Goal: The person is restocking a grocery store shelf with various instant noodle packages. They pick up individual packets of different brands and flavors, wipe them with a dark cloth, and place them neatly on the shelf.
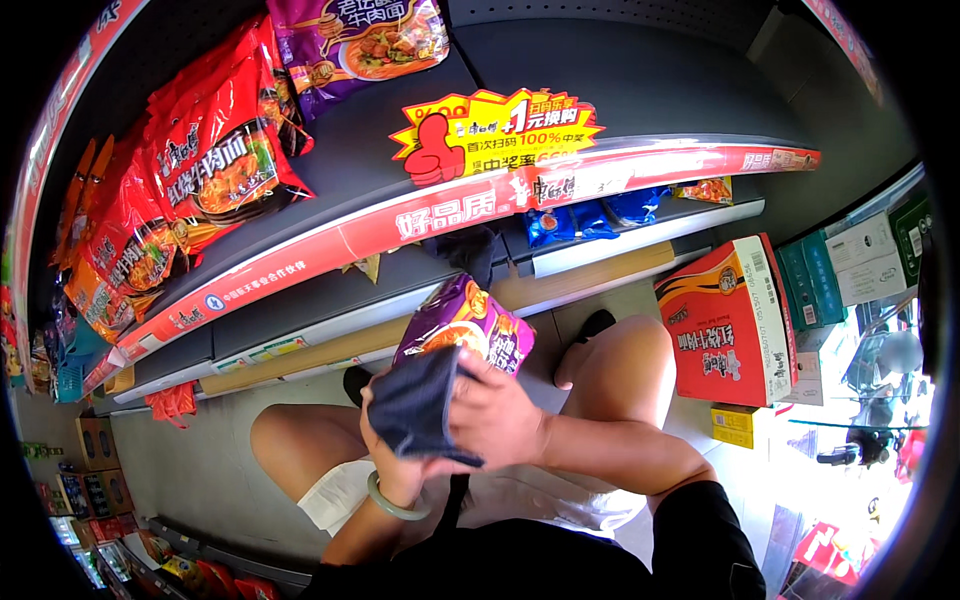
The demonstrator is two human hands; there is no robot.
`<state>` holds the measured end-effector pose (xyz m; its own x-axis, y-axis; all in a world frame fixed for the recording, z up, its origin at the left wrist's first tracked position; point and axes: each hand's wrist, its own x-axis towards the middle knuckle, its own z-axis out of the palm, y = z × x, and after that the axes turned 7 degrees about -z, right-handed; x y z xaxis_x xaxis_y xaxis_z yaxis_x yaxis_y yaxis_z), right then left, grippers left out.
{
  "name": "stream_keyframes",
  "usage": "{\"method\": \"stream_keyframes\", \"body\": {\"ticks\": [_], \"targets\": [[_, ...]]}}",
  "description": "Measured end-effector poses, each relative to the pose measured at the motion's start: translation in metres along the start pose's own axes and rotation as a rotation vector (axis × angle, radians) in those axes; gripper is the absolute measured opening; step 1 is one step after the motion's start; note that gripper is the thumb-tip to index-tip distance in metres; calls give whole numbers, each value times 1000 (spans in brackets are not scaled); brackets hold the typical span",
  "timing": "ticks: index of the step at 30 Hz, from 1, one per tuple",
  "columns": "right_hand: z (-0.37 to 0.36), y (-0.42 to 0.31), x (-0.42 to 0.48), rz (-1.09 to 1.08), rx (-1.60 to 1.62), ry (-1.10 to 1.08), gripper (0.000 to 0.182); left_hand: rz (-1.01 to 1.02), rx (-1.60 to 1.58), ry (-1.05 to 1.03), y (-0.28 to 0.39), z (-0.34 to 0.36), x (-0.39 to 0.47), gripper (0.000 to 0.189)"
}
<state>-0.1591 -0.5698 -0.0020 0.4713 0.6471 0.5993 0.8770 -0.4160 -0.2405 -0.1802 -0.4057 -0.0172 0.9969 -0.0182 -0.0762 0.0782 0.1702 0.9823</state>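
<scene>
Low in front of me, both hands are at a purple instant noodle packet (480, 322) and a dark cloth (412, 405). My left hand (390, 457), with a pale bangle at its wrist, holds the packet's lower end from the left, partly hidden by the cloth. My right hand (495, 412) lies over the cloth with its fingers spread, pressing it against the packet. The cloth covers the packet's near part; its far part shows above. Another purple noodle packet (367, 45) lies on the dark shelf (585, 67), beside red noodle packets (225, 150).
A red shelf-edge strip (450, 214) with a yellow promotional sign (499, 135) crosses the view. Below it, blue packets (592, 221) sit on a lower shelf. A red carton (720, 330) stands right of my bent knees, near a small yellow box (733, 426).
</scene>
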Motion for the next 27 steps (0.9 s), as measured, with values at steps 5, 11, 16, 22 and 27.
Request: {"method": "stream_keyframes", "body": {"ticks": [5, 11, 16, 22, 27], "targets": [[-26, 40, 3, 366, 243, 394, 43, -7, -267, 164, 11, 27, -5, 51], [-17, 53, -6, 1000, 735, 484, 49, -98, -417, 157, 25, 36, -2, 51], [-48, 51, -2, 916, 526, 258, 43, -293, -668, -579, 14, -41, 46, 54], [-30, 37, -4, 611, 346, 146, 46, -84, 602, -687, 54, 10, 54, 73], [-17, 43, -10, 974, 599, 494, 55, -152, 830, -641, 73, 23, 44, 57]]}}
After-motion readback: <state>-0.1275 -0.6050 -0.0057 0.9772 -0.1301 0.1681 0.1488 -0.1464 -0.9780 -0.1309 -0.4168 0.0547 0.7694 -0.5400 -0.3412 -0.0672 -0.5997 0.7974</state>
